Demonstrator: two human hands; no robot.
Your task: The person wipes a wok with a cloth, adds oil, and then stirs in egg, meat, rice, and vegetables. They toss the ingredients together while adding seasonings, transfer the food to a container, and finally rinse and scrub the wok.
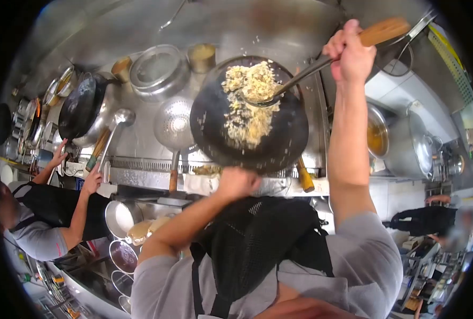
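My right hand (pixel 353 53) is closed around the handle of a ladle (pixel 311 69), whose wooden end sticks out beyond the fist. The ladle's bowl rests among fried rice (pixel 250 80) in a dark wok (pixel 207 119). Rice fills the middle of the wok, and loose grains hang in the air above its far rim. At the wok's near edge, my left hand (pixel 240 182) is closed and slightly blurred, gripping the wok there. What part its fingers wrap is hidden. A white cloth (pixel 200 183) lies just left of that hand.
A perforated strainer (pixel 173 123) and a round metal pot (pixel 159 72) sit left of the wok. A yellow-handled tool (pixel 304 175) lies at its right front. Farther right stand a pot of yellow liquid (pixel 376 135) and a large pot (pixel 409 143). A co-worker (pixel 45 212) works at left with another wok (pixel 79 106).
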